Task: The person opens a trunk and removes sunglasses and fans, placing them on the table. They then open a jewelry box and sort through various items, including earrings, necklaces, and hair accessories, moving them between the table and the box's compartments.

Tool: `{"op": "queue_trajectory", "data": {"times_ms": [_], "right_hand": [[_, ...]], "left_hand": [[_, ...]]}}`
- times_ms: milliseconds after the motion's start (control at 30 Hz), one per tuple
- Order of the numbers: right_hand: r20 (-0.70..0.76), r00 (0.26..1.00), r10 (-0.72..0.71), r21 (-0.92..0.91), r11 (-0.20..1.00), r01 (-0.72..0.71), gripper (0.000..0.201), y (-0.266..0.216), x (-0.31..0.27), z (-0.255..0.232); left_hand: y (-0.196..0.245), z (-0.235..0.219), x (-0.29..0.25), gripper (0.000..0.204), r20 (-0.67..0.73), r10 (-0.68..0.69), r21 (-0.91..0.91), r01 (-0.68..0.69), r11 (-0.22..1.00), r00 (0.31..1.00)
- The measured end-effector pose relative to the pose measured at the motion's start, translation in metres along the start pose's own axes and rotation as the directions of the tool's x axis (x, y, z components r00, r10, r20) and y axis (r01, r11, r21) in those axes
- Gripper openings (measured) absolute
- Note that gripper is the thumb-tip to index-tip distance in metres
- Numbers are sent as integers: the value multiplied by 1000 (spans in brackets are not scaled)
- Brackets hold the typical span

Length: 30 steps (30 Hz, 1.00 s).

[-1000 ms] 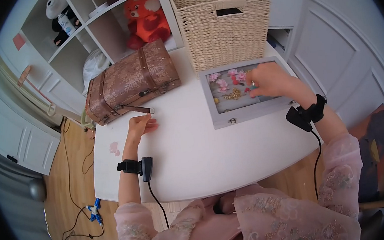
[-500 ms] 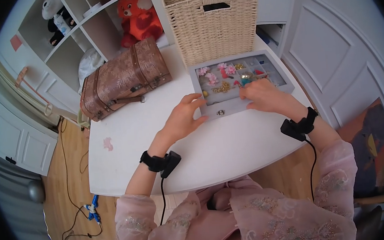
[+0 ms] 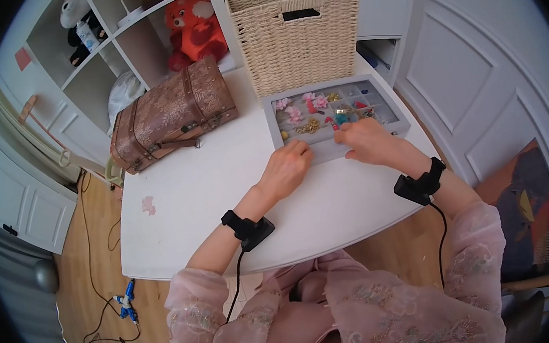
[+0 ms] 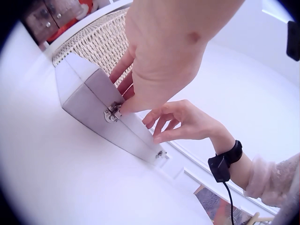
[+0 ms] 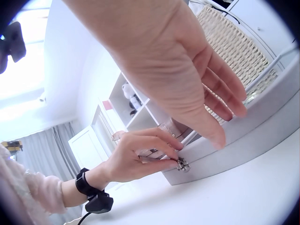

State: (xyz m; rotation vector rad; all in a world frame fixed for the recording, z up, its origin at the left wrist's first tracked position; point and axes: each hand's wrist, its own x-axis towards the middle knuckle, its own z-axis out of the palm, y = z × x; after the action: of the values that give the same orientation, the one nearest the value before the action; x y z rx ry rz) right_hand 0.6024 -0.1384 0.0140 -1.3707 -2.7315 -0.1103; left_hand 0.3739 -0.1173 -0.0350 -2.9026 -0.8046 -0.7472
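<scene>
A grey jewelry box (image 3: 322,152) with a clear-topped lid lies on the white table, with pink flowers, gold chains and other trinkets visible inside. My left hand (image 3: 286,170) is at its front left corner. The thumb touches the small metal latch (image 5: 183,164) there, while the bent fingers rest on the lid's edge above it. Farther right along the front, my right hand (image 3: 370,142) hovers at the lid edge with loosely bent fingers and nothing held. A second latch (image 4: 161,154) shows on the box front in the left wrist view.
Right behind the box stands a tall woven basket (image 3: 300,51). A brown patterned suitcase-style box (image 3: 175,115) lies at the table's back left, its strap hanging forward. Shelves with a red plush toy (image 3: 196,31) rise behind. Cables run from both wrist cameras.
My left hand has moved right from beside the brown case to the jewelry box's left latch. My right hand has drawn back from over the lid to its front edge.
</scene>
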Motion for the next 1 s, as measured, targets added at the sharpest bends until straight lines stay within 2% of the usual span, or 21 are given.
{"op": "queue_trajectory", "data": {"times_ms": [200,267,400,467,500,567,633,667,767,800,867,1000], "right_hand": [[8,1000,6,6,1000,-6,30,-2,0,-3],[18,1000,7,6,1000,-7,30,-3,1,-6],[65,997,40,21,999,-42,30,-4,-1,-15],[69,996,52,26,998,-53,30,-1,-4,-21],[25,999,37,50,998,-38,31,3,-5,-25],[-20,1000,22,74,997,-21,31,11,-8,-38],[-60,989,133,103,987,-127,32,21,-14,-59],[-62,989,132,100,987,-126,32,28,-15,-68],[-71,943,326,114,942,-317,34,38,-17,-89],[-73,942,328,111,941,-319,34,40,-18,-89],[-210,927,309,45,951,-307,39,44,-19,-87],[-292,890,351,50,935,-352,48,43,-11,-82]], "left_hand": [[2,-2,1,5,-3,-7,-10,7,1000,1000],[5,-4,3,4,16,-68,6,67,998,998],[6,-6,5,4,7,-74,32,74,997,997],[4,-9,5,4,-58,-94,-40,92,995,994],[4,-15,7,4,-56,-90,-41,88,995,994],[4,-28,13,8,-160,-105,-137,84,987,981],[2,-41,20,9,-188,-123,-152,95,984,974],[0,-46,26,11,-219,-140,-167,105,980,966],[-10,-60,40,10,-259,-172,-174,129,976,950],[-13,-65,46,10,-262,-209,-198,159,967,942],[-18,-72,56,10,-274,-229,-207,175,963,934],[-33,-80,75,11,-341,-267,-198,209,958,901]]}}
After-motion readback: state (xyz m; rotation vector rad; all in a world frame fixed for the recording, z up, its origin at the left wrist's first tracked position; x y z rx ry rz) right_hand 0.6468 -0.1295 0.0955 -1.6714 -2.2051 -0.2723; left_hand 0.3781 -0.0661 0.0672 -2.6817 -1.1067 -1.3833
